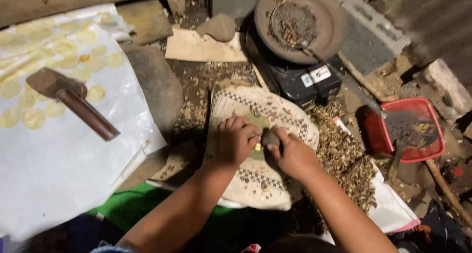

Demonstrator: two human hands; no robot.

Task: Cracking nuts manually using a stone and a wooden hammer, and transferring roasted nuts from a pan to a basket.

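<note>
Where husks [344,159] crowd: right hand [292,154].

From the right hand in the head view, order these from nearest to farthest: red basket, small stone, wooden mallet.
From the right hand:
1. Small stone, in its grip.
2. Red basket, to the right.
3. Wooden mallet, far left on the white sheet.

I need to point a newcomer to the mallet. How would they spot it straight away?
Look at the big white sheet on the left, dotted with pale yellow flattened discs. The mallet lies on it, among them, well away from both hands. It is the only dark, solid thing there: a brown blocky head with a reddish-brown handle slanting down to the right.
</note>
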